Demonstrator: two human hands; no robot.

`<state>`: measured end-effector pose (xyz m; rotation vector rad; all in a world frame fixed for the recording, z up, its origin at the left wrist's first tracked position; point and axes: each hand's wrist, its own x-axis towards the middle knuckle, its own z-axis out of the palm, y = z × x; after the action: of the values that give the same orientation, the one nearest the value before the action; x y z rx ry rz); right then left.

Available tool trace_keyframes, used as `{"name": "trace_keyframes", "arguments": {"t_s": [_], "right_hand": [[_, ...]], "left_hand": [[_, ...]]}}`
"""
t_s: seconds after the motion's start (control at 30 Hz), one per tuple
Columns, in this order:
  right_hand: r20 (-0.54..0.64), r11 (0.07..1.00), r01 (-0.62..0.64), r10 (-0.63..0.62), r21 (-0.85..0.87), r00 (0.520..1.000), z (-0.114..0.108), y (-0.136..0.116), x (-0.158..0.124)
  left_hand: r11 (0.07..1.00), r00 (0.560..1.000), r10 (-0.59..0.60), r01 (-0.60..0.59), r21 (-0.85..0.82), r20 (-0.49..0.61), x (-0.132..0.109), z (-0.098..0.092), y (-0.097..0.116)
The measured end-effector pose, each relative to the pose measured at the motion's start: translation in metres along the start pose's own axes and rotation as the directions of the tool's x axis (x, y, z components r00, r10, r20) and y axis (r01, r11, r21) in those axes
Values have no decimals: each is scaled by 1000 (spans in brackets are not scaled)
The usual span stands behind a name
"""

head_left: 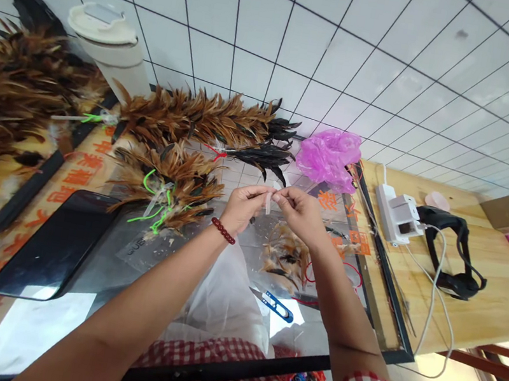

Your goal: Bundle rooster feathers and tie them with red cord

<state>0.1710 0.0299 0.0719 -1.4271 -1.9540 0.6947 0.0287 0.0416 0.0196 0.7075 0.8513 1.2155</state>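
Both hands are closed in a pinch above the desk (487, 272): your left hand (243, 207) grips one side of a thin white strip (268, 203), your right hand (302, 216) the other. Slacken either grip and it could well drop among the loose feathers (285, 256) near the snips (279, 306).
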Motion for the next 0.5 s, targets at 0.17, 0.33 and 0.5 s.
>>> {"name": "trace_keyframes", "arguments": {"t_s": [0.17, 0.33, 0.5], "right_hand": [[-39, 990, -89, 94, 109, 995, -2, 4, 2], [-46, 996, -45, 49, 76, 998, -2, 5, 2], [-26, 984, 51, -57, -173, 998, -7, 1, 0]], "left_hand": [[998, 997, -26, 30, -49, 79, -3, 0, 6], [997, 990, -28, 18, 81, 135, -4, 0, 3], [898, 971, 103, -184, 399, 216, -2, -2, -7]]}}
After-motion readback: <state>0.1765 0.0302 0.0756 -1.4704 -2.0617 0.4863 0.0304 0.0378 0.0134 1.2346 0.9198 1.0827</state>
